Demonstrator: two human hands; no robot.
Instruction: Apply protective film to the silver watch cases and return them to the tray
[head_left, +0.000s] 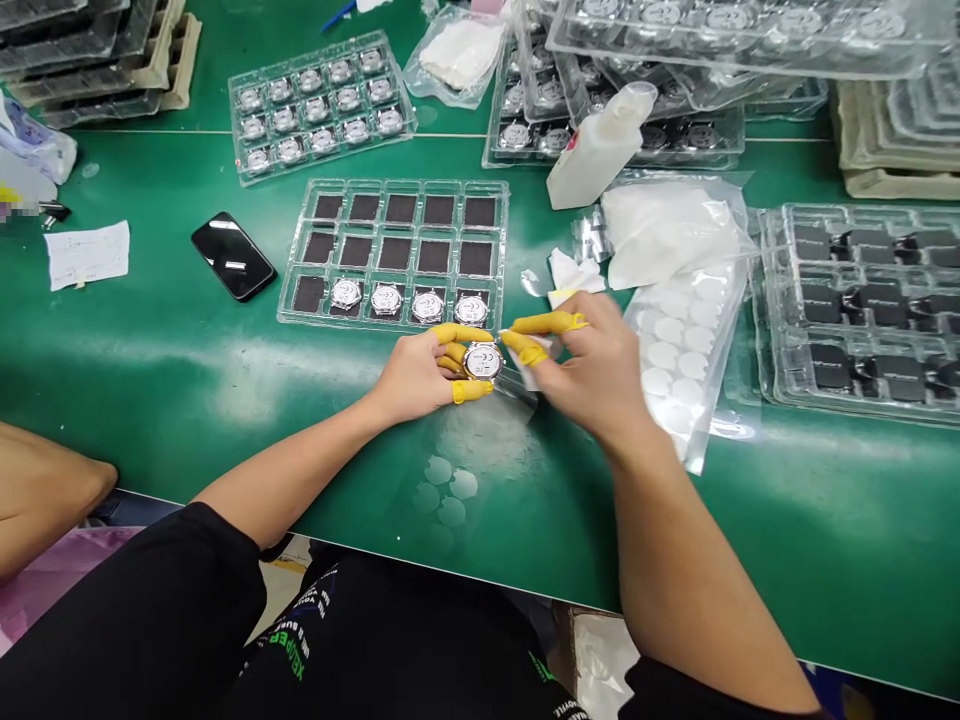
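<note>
My left hand, with yellow finger cots, grips a round silver watch case by its edges, printed back facing up. My right hand, also in yellow finger cots, pinches a white wipe close beside the case's right edge. Whether the wipe touches the case I cannot tell. A piece of clear film shows below the right fingers. Just beyond my hands lies a clear plastic tray with dark pads in its pockets and several watch cases in the front row.
A phone and a paper slip lie left. Another watch tray is behind. A white bottle, a sheet of round films and trays of black pieces stand right. Round clear films lie near the front edge.
</note>
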